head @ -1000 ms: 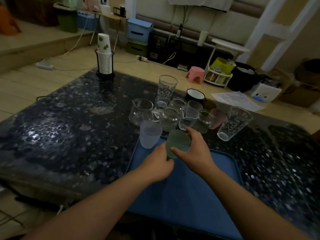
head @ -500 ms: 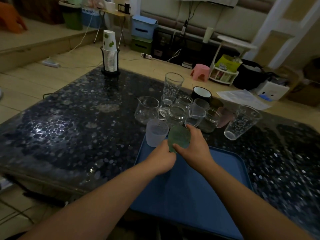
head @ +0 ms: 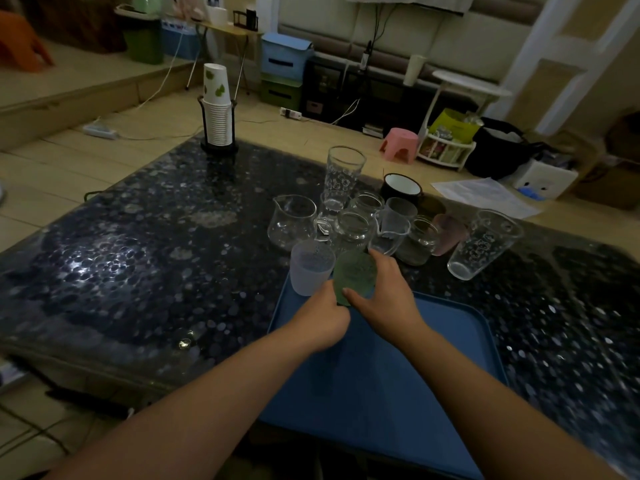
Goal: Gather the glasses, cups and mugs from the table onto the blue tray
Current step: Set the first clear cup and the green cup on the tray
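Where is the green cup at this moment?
In the head view, the green cup sits at the blue tray's far-left corner, held by the right hand, beside the frosted white cup.

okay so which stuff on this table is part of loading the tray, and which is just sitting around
Part of the job:
frosted green cup in right hand
frosted white cup
clear glass pitcher
tall printed glass
black enamel mug
frosted pink cup
blue plastic tray

Lying about:
paper cup stack
pink stool
white paper sheet
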